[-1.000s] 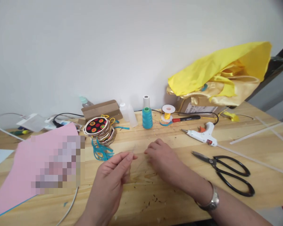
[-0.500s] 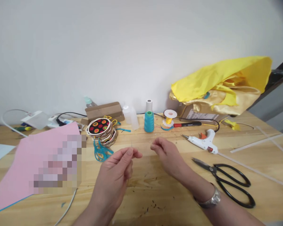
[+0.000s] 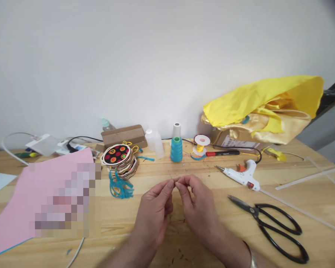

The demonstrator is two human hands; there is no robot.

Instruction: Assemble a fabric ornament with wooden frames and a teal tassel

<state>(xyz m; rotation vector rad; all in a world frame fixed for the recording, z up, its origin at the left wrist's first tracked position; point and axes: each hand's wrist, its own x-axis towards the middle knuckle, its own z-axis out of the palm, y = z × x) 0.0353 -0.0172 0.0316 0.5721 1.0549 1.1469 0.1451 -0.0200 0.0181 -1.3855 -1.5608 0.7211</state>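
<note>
My left hand [image 3: 156,208] is closed, thumb and forefinger pinching a thin needle [image 3: 170,176] whose tip pokes up above them. Fingertip to fingertip with it, my right hand [image 3: 197,199] is also in a pinch; whatever it holds is too fine to make out. Just beyond the hands stands a cone of teal thread [image 3: 176,150], with a white spool [image 3: 176,130] behind it. Left of them lies a stack of round embroidered pieces [image 3: 116,154] with teal tassels [image 3: 120,187].
On the right lie black-handled scissors [image 3: 254,211], a white glue gun [image 3: 242,175] and clear glue sticks [image 3: 309,178]. Yellow fabric [image 3: 262,98] covers a cardboard box [image 3: 234,141]. A yellow ribbon spool [image 3: 201,145] stands at the back. Pink sheet material [image 3: 25,197] lies left.
My hands, apart before, have come together at the fingertips. The right hand moved down and toward the left one, which shifted to the right. The view tilted up slightly.
</note>
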